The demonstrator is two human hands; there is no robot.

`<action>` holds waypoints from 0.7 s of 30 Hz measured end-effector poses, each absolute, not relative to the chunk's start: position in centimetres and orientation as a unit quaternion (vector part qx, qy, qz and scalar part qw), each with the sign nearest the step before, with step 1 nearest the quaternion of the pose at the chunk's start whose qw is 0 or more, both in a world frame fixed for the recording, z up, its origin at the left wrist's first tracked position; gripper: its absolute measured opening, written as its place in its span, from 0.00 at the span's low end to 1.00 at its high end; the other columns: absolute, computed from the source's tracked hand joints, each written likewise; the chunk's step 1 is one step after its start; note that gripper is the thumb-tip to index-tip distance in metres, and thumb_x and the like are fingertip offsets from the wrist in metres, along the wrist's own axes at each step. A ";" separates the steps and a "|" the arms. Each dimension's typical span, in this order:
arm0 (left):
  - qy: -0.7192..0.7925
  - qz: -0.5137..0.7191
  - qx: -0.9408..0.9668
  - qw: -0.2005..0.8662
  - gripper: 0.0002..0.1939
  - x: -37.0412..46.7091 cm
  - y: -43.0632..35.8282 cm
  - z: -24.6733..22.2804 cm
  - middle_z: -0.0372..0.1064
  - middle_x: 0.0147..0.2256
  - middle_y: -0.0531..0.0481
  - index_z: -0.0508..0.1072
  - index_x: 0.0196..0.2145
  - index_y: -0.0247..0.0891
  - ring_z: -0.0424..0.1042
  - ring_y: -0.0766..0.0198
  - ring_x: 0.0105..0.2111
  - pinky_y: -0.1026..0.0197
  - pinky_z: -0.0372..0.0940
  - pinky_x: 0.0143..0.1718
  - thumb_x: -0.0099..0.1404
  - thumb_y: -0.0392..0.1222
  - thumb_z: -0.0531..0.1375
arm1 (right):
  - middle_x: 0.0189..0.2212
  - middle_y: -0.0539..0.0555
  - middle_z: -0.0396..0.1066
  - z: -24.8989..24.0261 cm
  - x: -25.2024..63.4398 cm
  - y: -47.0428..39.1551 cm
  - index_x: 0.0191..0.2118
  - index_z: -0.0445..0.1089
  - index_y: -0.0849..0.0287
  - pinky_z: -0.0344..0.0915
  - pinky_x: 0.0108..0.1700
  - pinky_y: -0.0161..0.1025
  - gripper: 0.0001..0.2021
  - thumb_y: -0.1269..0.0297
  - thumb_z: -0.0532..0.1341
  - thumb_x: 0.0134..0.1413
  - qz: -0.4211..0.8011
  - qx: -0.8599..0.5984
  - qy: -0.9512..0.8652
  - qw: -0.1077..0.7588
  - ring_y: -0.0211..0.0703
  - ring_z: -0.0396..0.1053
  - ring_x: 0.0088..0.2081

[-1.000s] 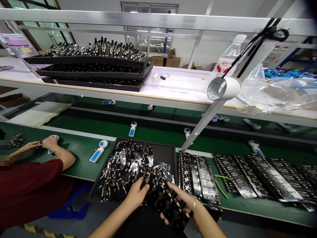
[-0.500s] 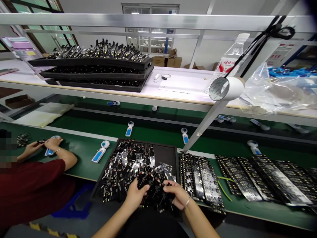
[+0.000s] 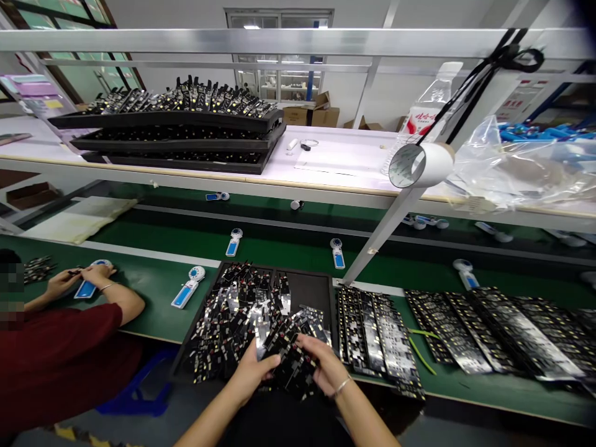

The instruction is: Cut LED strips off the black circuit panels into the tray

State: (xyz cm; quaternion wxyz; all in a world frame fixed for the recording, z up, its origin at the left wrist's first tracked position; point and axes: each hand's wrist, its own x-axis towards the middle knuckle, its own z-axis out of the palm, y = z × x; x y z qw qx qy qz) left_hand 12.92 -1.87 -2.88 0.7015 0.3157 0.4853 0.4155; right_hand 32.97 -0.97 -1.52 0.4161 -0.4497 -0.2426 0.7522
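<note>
A cluster of small black circuit boards (image 3: 291, 363) is held between my two hands, over the near side of a black tray (image 3: 310, 290). My left hand (image 3: 251, 372) is closed on the left of the cluster, its thumb lying across the boards. On the other side, the thumb and fingers of my right hand (image 3: 323, 363) pinch boards at the cluster's upper right edge; some fingertips are hidden. Many loose circuit boards (image 3: 228, 316) fill the left part of the tray. Right of it lie uncut circuit board panels (image 3: 372, 335) in overlapping rows.
White handheld fans (image 3: 189, 287) lie on the green bench and conveyor (image 3: 288, 242). A metal post (image 3: 372, 248) rises behind the tray. Stacked board trays (image 3: 177, 146) and a bottle (image 3: 428, 105) stand on the shelf. At left, a co-worker's hands (image 3: 93, 273) handle a fan.
My right hand has shifted a little left and up along the cluster; my left hand stays nearly still. Fans on the near conveyor lane have slid left, those on the far lane slightly right.
</note>
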 end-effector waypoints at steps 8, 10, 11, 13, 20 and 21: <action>0.530 0.441 0.317 0.651 0.30 12.8 -1.7 -3.7 0.75 0.44 0.42 0.67 0.46 0.38 0.75 0.49 0.42 0.51 0.72 0.40 0.48 0.48 0.71 | 0.34 0.56 0.76 -5.0 29.7 -3.2 0.40 0.66 0.59 0.68 0.31 0.37 0.25 0.51 0.70 0.37 0.654 -0.561 -0.315 0.399 0.48 0.76 0.33; 0.551 0.452 0.343 0.611 0.26 13.1 -1.6 -4.0 0.76 0.41 0.42 0.70 0.42 0.37 0.76 0.48 0.40 0.50 0.73 0.39 0.48 0.50 0.70 | 0.32 0.55 0.75 -5.0 28.9 -3.4 0.40 0.66 0.59 0.67 0.29 0.38 0.22 0.50 0.67 0.42 0.604 -0.580 -0.357 0.414 0.46 0.75 0.30; 0.557 0.459 0.361 0.591 0.24 13.2 -1.6 -4.2 0.77 0.39 0.42 0.71 0.40 0.37 0.76 0.48 0.39 0.50 0.72 0.39 0.48 0.50 0.69 | 0.31 0.55 0.75 -4.8 28.6 -3.4 0.39 0.66 0.58 0.67 0.30 0.39 0.20 0.51 0.65 0.44 0.582 -0.584 -0.380 0.419 0.46 0.74 0.29; 0.562 0.468 0.389 0.561 0.19 13.3 -1.4 -4.4 0.77 0.35 0.43 0.73 0.37 0.37 0.76 0.48 0.38 0.50 0.72 0.40 0.50 0.50 0.67 | 0.32 0.56 0.74 -4.4 28.1 -3.4 0.39 0.67 0.58 0.69 0.33 0.41 0.16 0.52 0.63 0.48 0.545 -0.586 -0.423 0.425 0.46 0.73 0.30; 0.514 0.433 0.380 0.636 0.23 12.8 -1.4 -5.4 0.77 0.39 0.44 0.68 0.44 0.38 0.77 0.51 0.39 0.52 0.72 0.39 0.52 0.48 0.66 | 0.34 0.57 0.74 -4.4 28.0 -2.7 0.44 0.62 0.60 0.70 0.28 0.37 0.14 0.57 0.48 0.60 0.507 -0.598 -0.514 0.347 0.43 0.75 0.27; 0.525 0.422 0.393 0.626 0.24 12.9 -1.5 -5.6 0.77 0.37 0.45 0.68 0.43 0.38 0.77 0.51 0.37 0.52 0.73 0.37 0.51 0.48 0.67 | 0.33 0.56 0.74 -4.5 28.0 -2.6 0.44 0.62 0.60 0.69 0.26 0.36 0.13 0.59 0.48 0.60 0.495 -0.607 -0.530 0.324 0.42 0.74 0.25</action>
